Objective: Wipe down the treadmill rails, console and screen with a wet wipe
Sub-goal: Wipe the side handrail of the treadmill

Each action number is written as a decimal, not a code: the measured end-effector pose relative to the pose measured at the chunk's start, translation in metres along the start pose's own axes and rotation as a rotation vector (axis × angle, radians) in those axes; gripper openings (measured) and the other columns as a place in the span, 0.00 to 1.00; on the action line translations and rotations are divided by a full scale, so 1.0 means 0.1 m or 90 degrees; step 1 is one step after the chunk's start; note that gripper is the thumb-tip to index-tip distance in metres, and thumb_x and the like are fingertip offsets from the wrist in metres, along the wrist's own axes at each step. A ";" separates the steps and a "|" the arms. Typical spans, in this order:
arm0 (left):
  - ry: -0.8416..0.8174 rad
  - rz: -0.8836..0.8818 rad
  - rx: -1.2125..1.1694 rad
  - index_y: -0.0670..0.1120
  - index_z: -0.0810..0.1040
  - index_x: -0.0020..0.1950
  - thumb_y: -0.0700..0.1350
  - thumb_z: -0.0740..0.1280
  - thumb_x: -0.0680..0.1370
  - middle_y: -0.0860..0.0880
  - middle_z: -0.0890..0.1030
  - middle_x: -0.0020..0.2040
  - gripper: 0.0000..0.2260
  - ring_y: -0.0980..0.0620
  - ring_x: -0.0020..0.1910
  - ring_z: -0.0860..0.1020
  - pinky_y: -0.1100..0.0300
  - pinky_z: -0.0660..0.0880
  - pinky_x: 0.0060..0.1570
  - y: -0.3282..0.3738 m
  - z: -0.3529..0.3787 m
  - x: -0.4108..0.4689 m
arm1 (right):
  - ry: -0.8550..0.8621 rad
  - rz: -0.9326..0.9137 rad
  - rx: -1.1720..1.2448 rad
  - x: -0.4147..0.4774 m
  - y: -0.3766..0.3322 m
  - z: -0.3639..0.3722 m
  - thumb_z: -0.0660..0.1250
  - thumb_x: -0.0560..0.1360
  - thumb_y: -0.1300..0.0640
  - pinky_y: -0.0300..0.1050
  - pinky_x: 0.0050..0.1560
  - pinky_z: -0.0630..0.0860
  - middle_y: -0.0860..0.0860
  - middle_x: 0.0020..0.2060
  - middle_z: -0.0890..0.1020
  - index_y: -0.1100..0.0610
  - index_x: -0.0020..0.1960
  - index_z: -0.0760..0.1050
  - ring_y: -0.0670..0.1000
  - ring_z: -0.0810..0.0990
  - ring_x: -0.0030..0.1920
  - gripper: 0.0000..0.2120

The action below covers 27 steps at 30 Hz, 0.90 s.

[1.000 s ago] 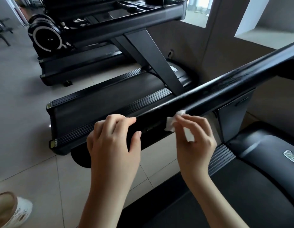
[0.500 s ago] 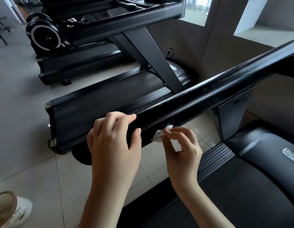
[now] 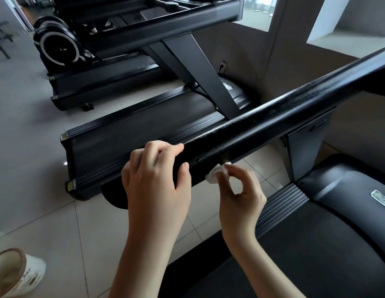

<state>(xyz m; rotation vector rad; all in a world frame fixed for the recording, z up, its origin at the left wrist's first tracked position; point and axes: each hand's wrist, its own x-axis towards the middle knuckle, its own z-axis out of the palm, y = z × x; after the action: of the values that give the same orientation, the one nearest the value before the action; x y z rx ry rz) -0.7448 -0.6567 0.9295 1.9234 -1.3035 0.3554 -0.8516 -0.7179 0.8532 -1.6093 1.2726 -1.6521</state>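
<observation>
**Wipe pinched at the underside of the rail**

A pale tiled floor [image 3: 25,168] fills the left of the scene. A neighbouring treadmill [image 3: 144,134] lies across it in the middle distance, with more black machines beyond. At the near right is the dark belt [image 3: 316,254] of the treadmill being cleaned.

Its black rail [image 3: 273,123] runs from the far right down to the near centre, and its top is worn and flaky. The left hand [image 3: 157,181] grips the rail's near end, with fingers curled over the top and the thumb on the near face. Just to the right, the right hand [image 3: 241,196] sits below the rail. Its thumb and fingertips are drawn together and pinch a small crumpled white wet wipe [image 3: 215,174], which touches the rail's lower edge. A light slipper [image 3: 15,274] shows at the near left corner.
</observation>
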 end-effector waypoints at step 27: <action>0.019 -0.029 0.067 0.47 0.82 0.52 0.48 0.68 0.70 0.51 0.78 0.50 0.13 0.50 0.53 0.70 0.50 0.64 0.54 -0.23 -0.25 -0.13 | -0.062 -0.378 -0.109 0.25 -0.42 0.13 0.70 0.75 0.58 0.46 0.56 0.69 0.48 0.48 0.85 0.56 0.48 0.85 0.49 0.79 0.49 0.06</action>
<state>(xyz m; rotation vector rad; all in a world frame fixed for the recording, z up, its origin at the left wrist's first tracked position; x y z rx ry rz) -0.7257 -0.6260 0.9284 2.0242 -1.2406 0.4353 -0.8332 -0.7245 0.8993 -2.3057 0.9580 -1.7941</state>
